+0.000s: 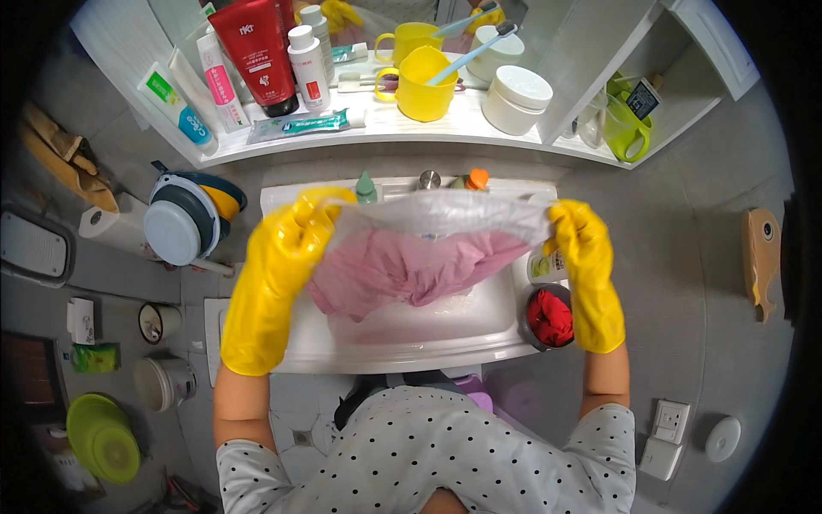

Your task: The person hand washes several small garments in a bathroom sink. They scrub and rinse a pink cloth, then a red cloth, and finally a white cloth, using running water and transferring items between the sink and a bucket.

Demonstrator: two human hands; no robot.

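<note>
Stretched between both hands is a pink garment (pixel 402 270) with a pale, sheer upper part, held above the white washbasin (pixel 402 347). I cannot tell whether the pale part is lining or a thin bag. My left hand (pixel 295 248), in a long yellow rubber glove, is closed on its upper left corner. A matching glove covers my right hand (pixel 589 265), its fingers closed on the upper right corner. Creases run through the pink cloth, which hangs down toward the basin. Beside my right hand stand a pale bottle (pixel 545 268) and a dark bowl (pixel 528 334) holding red cloth (pixel 550 318).
Behind the basin runs a white shelf (pixel 342 141) with tubes, bottles, a white jar (pixel 517 100) and yellow cups (pixel 425 90) holding toothbrushes. A green bottle (pixel 366 190) stands at the basin's back edge. Folded basins (pixel 184 218) hang at left; a green basin (pixel 103 437) is lower left.
</note>
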